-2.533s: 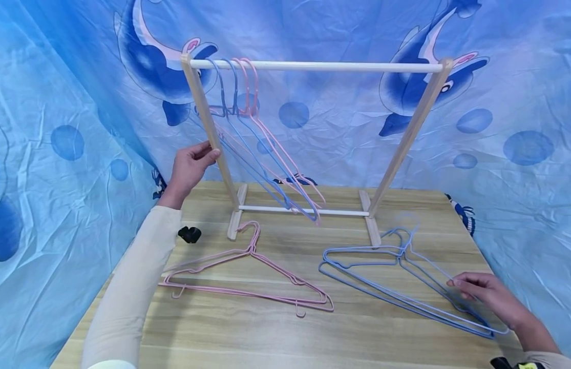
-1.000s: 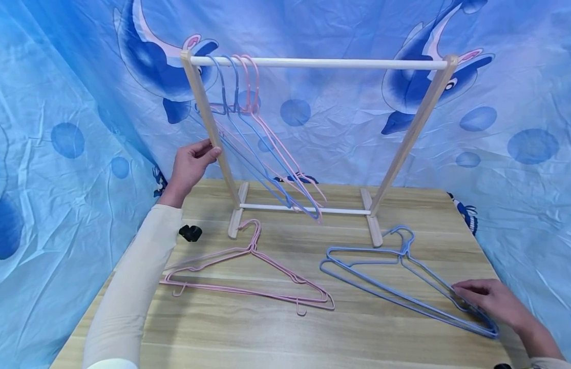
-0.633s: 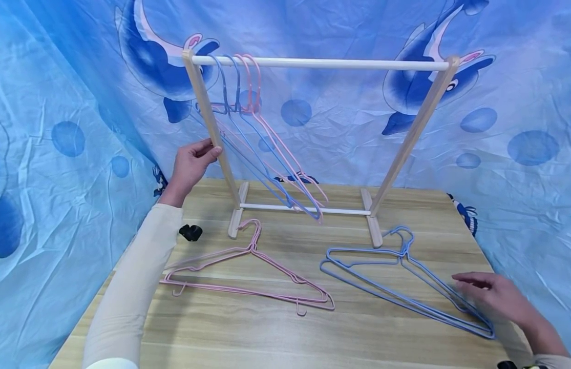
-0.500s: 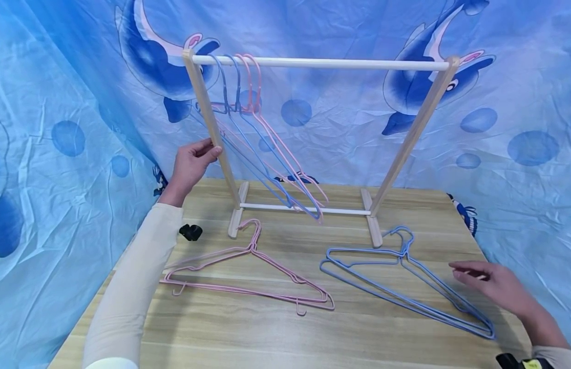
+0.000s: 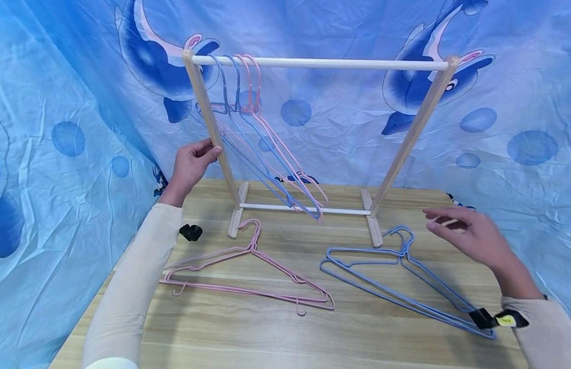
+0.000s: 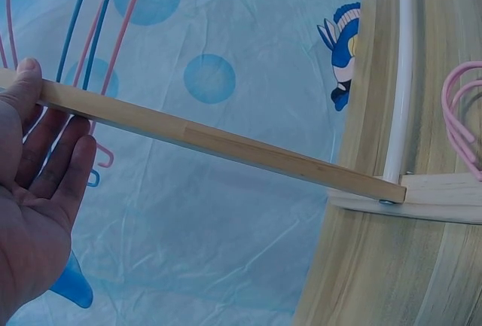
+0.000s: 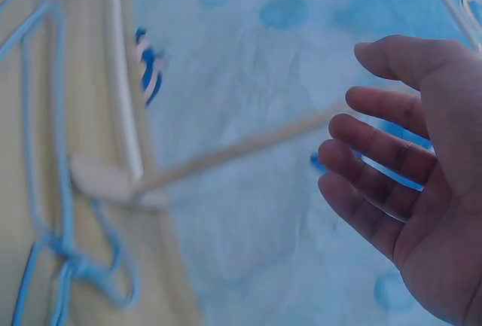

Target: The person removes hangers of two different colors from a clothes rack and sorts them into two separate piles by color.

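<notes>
Left hand grips slanted wooden rack post; right hand empty, fingers loose, above thin blue wire hangers

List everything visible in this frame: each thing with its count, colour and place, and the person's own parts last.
Rack: one, pale wood with white rails, standing at the back of the table.
Hung hangers: four, two blue and two pink, at the left end of the top rail.
Pink hangers: stacked, count unclear, flat on the table, front left.
Blue hangers: stacked, count unclear, flat on the table, front right.
Black object: one, small, by the rack's left foot.
Table: one, light wood.
Backdrop: blue cloth with dolphins, behind and beside the table.
Left hand: grips the rack's left post.
Right hand: open, above the blue hangers, holding nothing.
</notes>
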`<state>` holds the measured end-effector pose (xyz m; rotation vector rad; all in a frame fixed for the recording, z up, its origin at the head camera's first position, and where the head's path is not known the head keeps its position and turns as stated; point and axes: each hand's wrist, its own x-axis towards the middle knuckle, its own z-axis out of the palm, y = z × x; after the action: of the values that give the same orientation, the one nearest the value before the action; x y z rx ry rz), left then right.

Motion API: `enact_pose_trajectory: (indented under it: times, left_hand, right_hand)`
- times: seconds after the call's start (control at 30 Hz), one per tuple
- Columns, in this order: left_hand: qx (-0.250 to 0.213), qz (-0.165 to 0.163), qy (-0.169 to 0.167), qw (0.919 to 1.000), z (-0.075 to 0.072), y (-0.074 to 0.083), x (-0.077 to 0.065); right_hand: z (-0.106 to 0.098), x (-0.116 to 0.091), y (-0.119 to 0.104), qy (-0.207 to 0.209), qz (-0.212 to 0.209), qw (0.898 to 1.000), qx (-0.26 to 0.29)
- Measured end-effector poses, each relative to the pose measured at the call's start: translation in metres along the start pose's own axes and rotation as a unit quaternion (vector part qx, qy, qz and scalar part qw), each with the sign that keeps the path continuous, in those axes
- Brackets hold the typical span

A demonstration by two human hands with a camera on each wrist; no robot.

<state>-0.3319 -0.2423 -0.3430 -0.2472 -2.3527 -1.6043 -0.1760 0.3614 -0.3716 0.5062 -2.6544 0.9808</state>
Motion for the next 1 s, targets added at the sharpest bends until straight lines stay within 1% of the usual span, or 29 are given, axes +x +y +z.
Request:
enact_pose_trajectory:
  times: [0.13,0.27,0.37,0.57,0.77,1.0]
  left_hand:
    - [0.007,0.001,0.002,1.0,0.0,0.0,0.001]
    - [0.01,0.001,0.0,0.9999,0.0,0.0,0.0]
    - [0.009,-0.001,0.001,1.0,0.0,0.0,0.0]
    - [0.009,-0.001,0.0,1.0,0.0,0.0,0.0]
    - [0.007,-0.001,0.002,1.0,0.0,0.0,0.0]
    - [0.006,0.001,0.0,1.0,0.0,-0.001,0.0]
  right_hand:
    - [0.006,0.027,-0.021,0.01,-0.026,0.999,0.018]
    - [0.014,0.051,-0.039,0.012,-0.057,0.998,0.036]
    - [0.02,0.068,-0.052,0.018,-0.071,0.996,0.049]
    - [0.032,0.097,-0.076,0.022,-0.114,0.991,0.065]
    - [0.047,0.123,-0.1,0.016,-0.121,0.988,0.091]
    - [0.069,0.152,-0.117,0.001,-0.141,0.982,0.129]
